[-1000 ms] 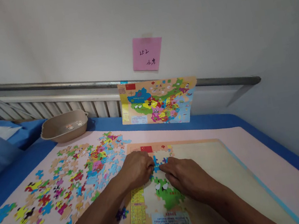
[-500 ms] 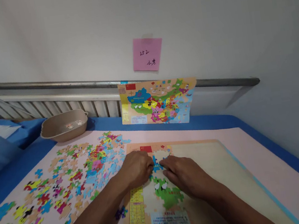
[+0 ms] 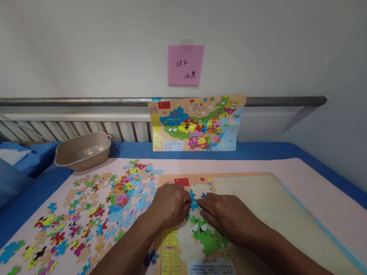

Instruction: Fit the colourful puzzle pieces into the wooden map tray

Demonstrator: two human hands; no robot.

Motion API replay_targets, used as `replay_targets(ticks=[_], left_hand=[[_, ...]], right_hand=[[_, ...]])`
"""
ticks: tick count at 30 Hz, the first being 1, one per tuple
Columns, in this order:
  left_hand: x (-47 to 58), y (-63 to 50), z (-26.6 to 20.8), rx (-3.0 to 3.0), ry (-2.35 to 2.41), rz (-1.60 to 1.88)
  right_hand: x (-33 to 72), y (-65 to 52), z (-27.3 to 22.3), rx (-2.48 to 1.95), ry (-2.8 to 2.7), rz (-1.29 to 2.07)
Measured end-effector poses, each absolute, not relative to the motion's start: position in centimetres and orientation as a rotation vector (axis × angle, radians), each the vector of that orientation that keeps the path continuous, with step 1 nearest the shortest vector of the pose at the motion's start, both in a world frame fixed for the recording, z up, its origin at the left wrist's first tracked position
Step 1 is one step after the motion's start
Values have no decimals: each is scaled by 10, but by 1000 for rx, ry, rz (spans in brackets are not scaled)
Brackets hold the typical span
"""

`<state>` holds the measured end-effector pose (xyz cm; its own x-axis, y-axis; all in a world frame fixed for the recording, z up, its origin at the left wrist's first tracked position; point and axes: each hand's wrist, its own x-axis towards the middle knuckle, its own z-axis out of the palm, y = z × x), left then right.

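Both hands meet over the upper left part of the flat, tan cardboard puzzle board (image 3: 280, 196), which lies on the pink mat (image 3: 333, 207) covering the blue bed (image 3: 274, 148). The left hand (image 3: 169, 205) rests knuckles up with its fingers curled down against a small blue jigsaw piece (image 3: 192, 198); the right hand (image 3: 227, 215) lies just beside it, its fingertips touching the same piece from the other side. Each grip is closed to a light pinch on that piece, though the fingertips themselves are mostly hidden.

To seat such a piece well, I judge it best to keep it flat on the board, line its tabs up with the neighbouring green map section (image 3: 209, 238) just below, and press straight down with the fingertips rather than forcing it sideways.

The blue piece sits right between the two grips, touching both, just below the small red flag (image 3: 181, 182) printed on the board.

Loose coloured jigsaw pieces (image 3: 79, 225) are spread over the mat to the left, a beige plastic basin (image 3: 83, 152) stands beyond them, and a finished colour map picture (image 3: 198, 124) leans against the rail under a pink sticky note (image 3: 186, 65).
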<state>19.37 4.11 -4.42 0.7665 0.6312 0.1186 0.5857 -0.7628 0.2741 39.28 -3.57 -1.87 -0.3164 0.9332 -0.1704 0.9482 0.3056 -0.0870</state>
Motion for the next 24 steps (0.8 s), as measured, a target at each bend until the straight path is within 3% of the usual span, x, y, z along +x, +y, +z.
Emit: replay_targets(ticks=[15,24], left_hand=[[193,40,-43,2667,927,343],[187,54,-36,2185,1059,753]], right_hand=[[386,-36,-10,1706,2444,-248],[388,-35,-13,1730,2478,-249]])
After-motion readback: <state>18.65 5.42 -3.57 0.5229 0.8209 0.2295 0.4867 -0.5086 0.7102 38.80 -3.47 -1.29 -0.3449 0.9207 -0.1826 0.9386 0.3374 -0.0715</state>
